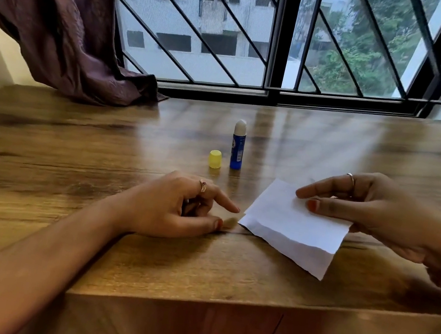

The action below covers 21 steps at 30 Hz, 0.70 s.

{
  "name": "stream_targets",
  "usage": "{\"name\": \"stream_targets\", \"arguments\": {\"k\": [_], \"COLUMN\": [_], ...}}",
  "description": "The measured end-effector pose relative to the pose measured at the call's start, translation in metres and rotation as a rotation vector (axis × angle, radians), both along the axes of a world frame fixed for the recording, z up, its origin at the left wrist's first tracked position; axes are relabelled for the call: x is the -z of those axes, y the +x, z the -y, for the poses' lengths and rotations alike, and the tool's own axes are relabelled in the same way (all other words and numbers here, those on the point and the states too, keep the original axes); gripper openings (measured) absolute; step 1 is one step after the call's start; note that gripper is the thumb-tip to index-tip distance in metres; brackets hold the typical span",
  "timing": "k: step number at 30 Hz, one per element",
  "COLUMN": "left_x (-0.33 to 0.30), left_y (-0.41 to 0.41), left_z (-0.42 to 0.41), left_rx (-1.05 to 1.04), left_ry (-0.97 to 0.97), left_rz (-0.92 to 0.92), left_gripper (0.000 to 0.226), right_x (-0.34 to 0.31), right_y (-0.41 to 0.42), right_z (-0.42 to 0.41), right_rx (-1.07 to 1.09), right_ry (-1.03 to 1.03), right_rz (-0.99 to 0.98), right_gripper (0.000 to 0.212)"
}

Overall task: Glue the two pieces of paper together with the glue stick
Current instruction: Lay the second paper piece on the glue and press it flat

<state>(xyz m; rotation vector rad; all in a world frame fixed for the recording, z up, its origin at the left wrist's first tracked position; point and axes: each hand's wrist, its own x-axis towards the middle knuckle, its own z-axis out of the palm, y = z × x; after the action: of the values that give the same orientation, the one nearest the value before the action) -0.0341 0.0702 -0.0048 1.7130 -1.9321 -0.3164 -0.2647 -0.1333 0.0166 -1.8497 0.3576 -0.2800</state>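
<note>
A blue glue stick [237, 146] stands upright and uncapped on the wooden table [73, 145], its white glue tip showing. Its yellow cap [215, 159] sits just to its left. Two white paper pieces overlap right of centre: the upper paper [286, 219] is pinched between thumb and fingers of my right hand [362, 208], and the lower paper [306, 254] lies under it on the table. My left hand [178, 209] rests on the table left of the papers, index finger pointing toward their left corner, holding nothing.
A purple curtain [63, 23] drapes onto the table's far left. A barred window [275, 37] runs along the back edge. The table's front edge [221, 307] is close to me.
</note>
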Motion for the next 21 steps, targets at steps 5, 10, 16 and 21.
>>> {"name": "stream_targets", "arguments": {"k": [5,10,16,21], "left_x": [-0.0012,-0.0021,-0.0023,-0.0026], "left_y": [-0.0002,-0.0006,-0.0010,-0.0012], "left_z": [-0.0004,-0.0004,-0.0003,-0.0005], "left_rx": [0.016,0.026,0.036,0.033], "left_ry": [0.002,0.016,0.025,0.041], "left_rz": [0.000,0.000,-0.002,-0.015], "left_gripper": [0.027,0.027,0.027,0.028], "right_x": [0.0004,-0.0003,-0.0015,-0.0023], "right_y": [0.0011,0.0018,0.0015,0.0013], "right_z": [0.0001,-0.0011,-0.0038,-0.0050], "right_rx": [-0.003,-0.007,-0.012,-0.009], "right_ry": [-0.009,-0.025,-0.049,-0.074], "right_rz": [-0.001,-0.016,-0.044,-0.061], "right_gripper": [0.037,0.030,0.027,0.029]}}
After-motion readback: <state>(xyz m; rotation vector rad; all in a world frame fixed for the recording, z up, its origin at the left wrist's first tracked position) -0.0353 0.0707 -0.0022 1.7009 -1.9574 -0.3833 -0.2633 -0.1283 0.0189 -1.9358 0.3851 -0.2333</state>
